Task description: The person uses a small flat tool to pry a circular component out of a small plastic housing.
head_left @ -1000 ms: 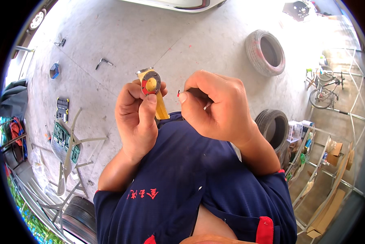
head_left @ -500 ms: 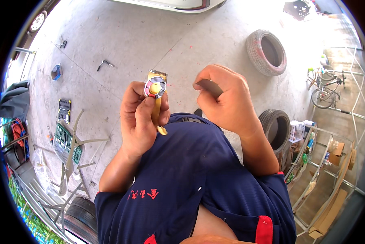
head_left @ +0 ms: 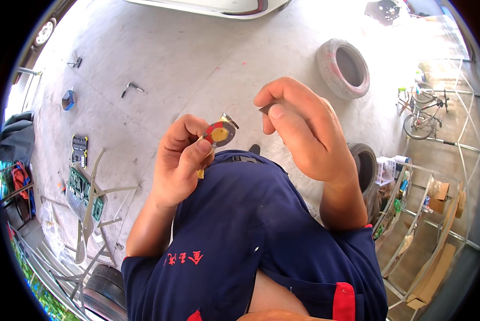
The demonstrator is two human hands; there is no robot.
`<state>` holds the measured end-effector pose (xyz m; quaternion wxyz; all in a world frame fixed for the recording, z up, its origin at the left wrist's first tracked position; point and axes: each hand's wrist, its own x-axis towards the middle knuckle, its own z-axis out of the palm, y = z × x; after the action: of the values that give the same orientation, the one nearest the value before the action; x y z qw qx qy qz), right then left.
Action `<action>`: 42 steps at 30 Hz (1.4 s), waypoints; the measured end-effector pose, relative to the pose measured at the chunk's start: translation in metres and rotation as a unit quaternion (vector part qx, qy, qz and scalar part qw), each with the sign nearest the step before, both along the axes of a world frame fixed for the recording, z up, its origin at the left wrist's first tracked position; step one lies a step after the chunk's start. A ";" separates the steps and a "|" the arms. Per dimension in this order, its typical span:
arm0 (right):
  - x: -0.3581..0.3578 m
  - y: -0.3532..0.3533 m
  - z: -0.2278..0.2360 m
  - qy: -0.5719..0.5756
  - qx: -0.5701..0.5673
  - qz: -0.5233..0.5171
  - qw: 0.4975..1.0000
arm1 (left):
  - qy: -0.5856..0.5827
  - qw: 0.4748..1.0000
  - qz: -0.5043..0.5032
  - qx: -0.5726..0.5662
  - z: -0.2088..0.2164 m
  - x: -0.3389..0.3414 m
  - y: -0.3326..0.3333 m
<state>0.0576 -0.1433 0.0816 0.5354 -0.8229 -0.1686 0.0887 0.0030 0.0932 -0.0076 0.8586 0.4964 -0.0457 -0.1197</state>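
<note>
My left hand is closed in front of my belly, thumb and fingers pinching a small round disc with a yellow middle and a red and silver-grey rim. Behind the disc, the same hand grips a gold squeeze tube; its flattened metallic end sticks out past the disc, and most of its body is hidden by fingers. To the right, apart from it, my right hand pinches a thin dark flat piece between thumb and forefinger. Only a corner of that piece shows.
One tyre lies on the concrete floor ahead right; another tyre is behind my right forearm. At left are a green tool case, a black bit set and a ratchet-like tool. Metal racks stand at right.
The left hand has lowered slightly and tilted the disc and tube toward the right. My right hand has turned, its thumb now showing on the dark piece, less of which is visible.
</note>
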 end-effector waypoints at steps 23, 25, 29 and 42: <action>-0.011 0.035 0.004 -0.168 -0.056 0.033 0.984 | -0.117 0.988 0.079 0.066 0.004 -0.001 0.004; -0.011 0.037 0.005 -0.176 -0.064 0.029 0.982 | -0.121 0.987 0.082 0.068 0.003 -0.001 0.005; -0.012 0.041 0.002 -0.161 -0.044 0.005 0.986 | -0.131 0.985 0.079 0.073 0.002 -0.001 0.006; -0.010 0.042 0.000 -0.155 -0.051 0.010 0.986 | -0.145 0.983 0.084 0.072 0.000 0.000 0.006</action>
<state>0.0480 -0.1016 0.0818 0.4588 -0.8513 -0.2534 -0.0261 0.0035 0.0989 -0.0080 0.8121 0.5707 -0.1195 0.0233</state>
